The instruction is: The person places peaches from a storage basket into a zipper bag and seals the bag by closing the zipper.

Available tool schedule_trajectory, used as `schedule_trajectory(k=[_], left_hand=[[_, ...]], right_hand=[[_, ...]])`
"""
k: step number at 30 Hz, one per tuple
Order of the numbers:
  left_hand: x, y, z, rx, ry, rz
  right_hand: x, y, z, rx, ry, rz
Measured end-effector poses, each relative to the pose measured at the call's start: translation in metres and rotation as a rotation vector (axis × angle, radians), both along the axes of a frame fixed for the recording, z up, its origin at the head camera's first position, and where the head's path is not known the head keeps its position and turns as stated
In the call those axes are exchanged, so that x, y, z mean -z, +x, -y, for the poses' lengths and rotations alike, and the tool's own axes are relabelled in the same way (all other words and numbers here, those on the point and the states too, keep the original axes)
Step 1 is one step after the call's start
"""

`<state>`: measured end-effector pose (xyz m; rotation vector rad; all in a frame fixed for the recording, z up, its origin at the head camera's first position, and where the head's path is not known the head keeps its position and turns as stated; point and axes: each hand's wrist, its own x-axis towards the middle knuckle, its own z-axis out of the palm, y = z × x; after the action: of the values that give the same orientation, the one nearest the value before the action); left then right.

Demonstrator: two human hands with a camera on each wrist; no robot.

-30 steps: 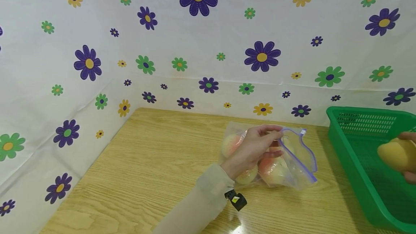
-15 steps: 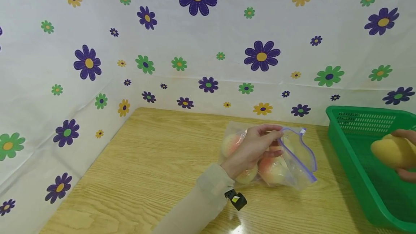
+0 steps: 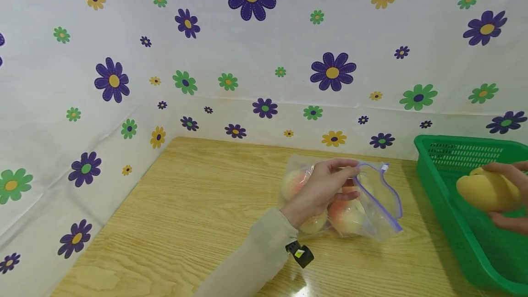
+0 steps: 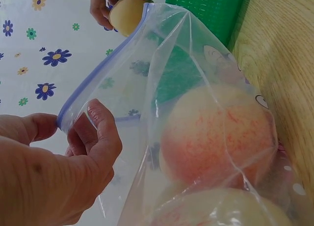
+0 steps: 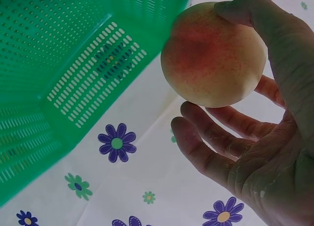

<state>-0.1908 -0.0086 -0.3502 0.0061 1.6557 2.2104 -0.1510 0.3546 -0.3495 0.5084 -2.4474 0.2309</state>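
My left hand [image 3: 319, 189] pinches the purple-zip edge of a clear zip bag [image 3: 381, 228] between thumb and fingers. Inside the bag, which lies on the table with its mouth parted toward the right, are several cream-and-red peaches [image 3: 346, 217]. At the right, my right hand [image 5: 289, 152] holds another peach [image 3: 488, 191] by thumb and fingertips, above the green basket [image 3: 449, 228]. The right wrist view shows that peach's red blush; from the head it looks plain yellow. Part of the right hand falls outside the head view.
The wooden table [image 3: 194, 214] extends left of the bag. Behind and to the left hangs a white flowered cloth [image 3: 231, 49]. The basket has raised, slotted walls, and its right part is cut off by the head view's edge.
My right hand has moved left with its peach, over the basket and nearer the bag. The left hand and the bag have stayed in place.
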Motion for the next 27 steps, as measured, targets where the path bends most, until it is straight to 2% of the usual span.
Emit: schedule_trajectory(k=[9,14,21,27], left_hand=[[0.000,0.000,0.000,0.005,0.009,-0.001],[0.000,0.001,0.000,0.001,-0.009,0.001],[0.000,0.000,0.000,0.004,-0.009,-0.003],[0.001,-0.001,0.000,0.007,0.000,-0.006]], right_hand=[[-0.009,0.000,0.022,-0.045,0.027,-0.088],[-0.010,0.003,0.028,-0.051,0.057,-0.052],[-0.016,0.003,0.035,-0.084,0.101,-0.064],[-0.020,0.004,0.043,-0.106,0.130,0.038]])
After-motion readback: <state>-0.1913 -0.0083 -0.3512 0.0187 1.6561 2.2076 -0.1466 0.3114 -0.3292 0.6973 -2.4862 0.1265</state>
